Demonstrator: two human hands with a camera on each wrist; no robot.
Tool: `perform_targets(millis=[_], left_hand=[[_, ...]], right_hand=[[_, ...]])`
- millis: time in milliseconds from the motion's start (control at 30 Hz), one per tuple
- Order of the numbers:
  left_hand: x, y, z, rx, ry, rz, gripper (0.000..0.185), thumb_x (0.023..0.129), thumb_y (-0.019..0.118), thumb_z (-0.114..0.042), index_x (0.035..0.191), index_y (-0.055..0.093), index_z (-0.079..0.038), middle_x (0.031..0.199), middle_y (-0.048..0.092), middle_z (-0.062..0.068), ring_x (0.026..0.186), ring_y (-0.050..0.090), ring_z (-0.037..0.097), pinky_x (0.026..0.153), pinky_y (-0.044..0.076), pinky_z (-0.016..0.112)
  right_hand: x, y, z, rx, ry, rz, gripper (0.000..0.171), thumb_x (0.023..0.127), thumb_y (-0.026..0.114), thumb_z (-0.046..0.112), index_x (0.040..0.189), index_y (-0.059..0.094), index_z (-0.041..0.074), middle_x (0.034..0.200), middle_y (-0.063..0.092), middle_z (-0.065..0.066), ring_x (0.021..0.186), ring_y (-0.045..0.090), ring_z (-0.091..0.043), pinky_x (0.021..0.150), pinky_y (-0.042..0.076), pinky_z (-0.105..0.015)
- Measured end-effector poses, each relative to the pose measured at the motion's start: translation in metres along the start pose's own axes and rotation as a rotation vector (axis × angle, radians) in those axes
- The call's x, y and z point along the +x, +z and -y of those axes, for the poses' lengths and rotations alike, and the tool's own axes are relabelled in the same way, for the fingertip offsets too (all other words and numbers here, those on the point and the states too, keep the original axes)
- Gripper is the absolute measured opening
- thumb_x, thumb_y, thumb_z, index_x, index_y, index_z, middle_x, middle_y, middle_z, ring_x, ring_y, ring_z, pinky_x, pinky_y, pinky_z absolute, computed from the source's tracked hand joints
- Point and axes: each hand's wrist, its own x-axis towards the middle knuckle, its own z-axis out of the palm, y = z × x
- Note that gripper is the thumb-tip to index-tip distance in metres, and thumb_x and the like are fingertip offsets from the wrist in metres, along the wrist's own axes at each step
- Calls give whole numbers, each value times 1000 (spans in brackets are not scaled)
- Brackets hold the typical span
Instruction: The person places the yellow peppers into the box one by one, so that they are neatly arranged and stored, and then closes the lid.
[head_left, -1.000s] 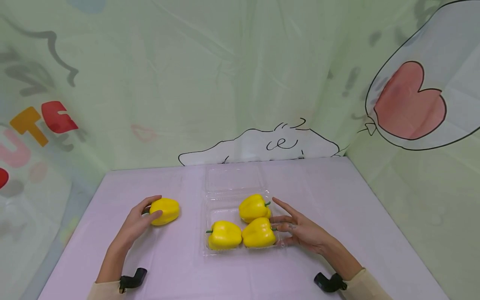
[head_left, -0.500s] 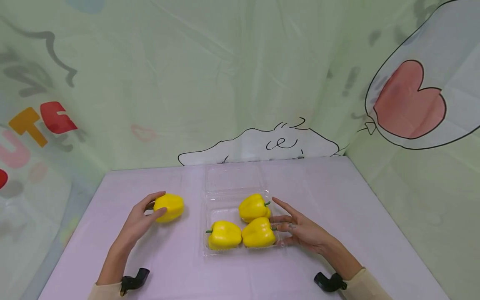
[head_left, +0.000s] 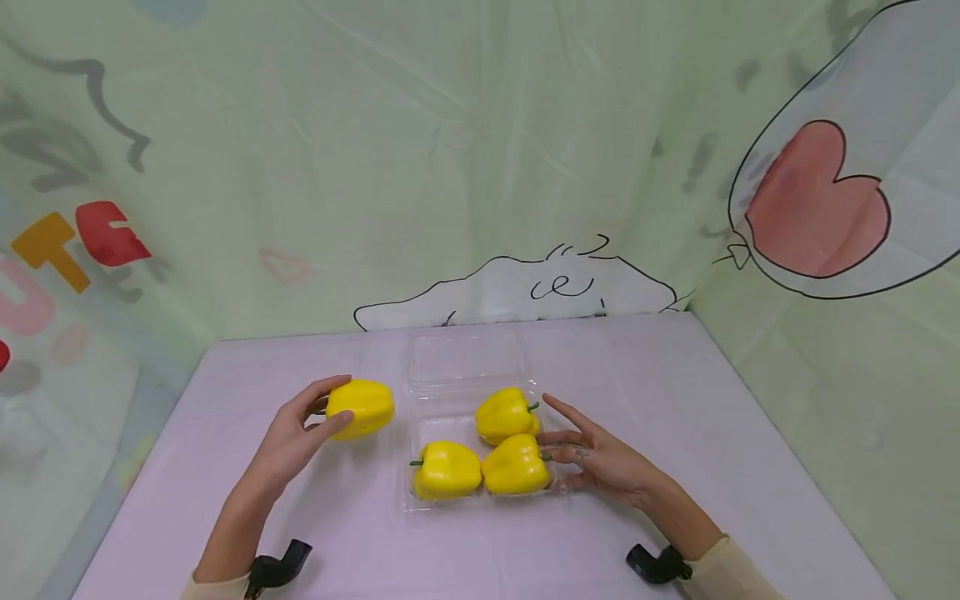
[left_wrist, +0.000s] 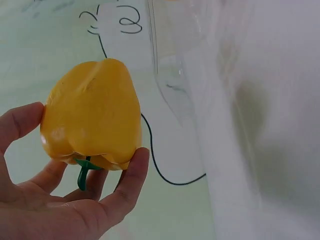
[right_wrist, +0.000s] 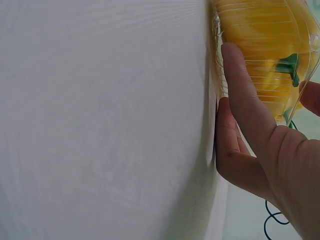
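The left hand (head_left: 288, 442) held a yellow pepper (head_left: 362, 408) between curled fingers and thumb, lifted above the worktop (head_left: 315, 517) just left of a clear plastic tray (head_left: 442, 417) near the middle; its green stem was tucked against the palm and showed only in the left wrist view. The right hand (head_left: 600, 458) lay with straight fingers pressed against the tray's right wall, holding nothing. Three more peppers (head_left: 480, 450) sat in the tray, whose open lid, toward the far edge, was hard to make out against the cloth.
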Motion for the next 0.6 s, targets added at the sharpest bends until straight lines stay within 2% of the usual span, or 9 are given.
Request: perform_targets(millis=[167,367,600], left_hand=[[1,8,-6,-3,6,14,55,103,70,-27,154,53,-17,156,55,12,138,53,34,99,50,18],[4,19,-4,1,8,38,54,102,70,-24,153,55,-18,155,56,11,135,55,33,102,52,28],[5,35,-3,-47,21,62,55,101,73,-25,152,55,-19,156,56,10,138,55,33,98,51,15]], right_hand=[[-1,0,0,-1,-8,8,91,103,64,7,171,12,38,160,40,-32,131,60,-25,90,65,-43],[0,0,-1,-8,-7,3,90,103,64,8,171,13,38,160,40,-31,131,60,-25,90,65,-43],[0,-1,0,-6,-8,-2,90,103,63,8,171,12,38,161,40,-31,130,60,-25,92,65,-44]])
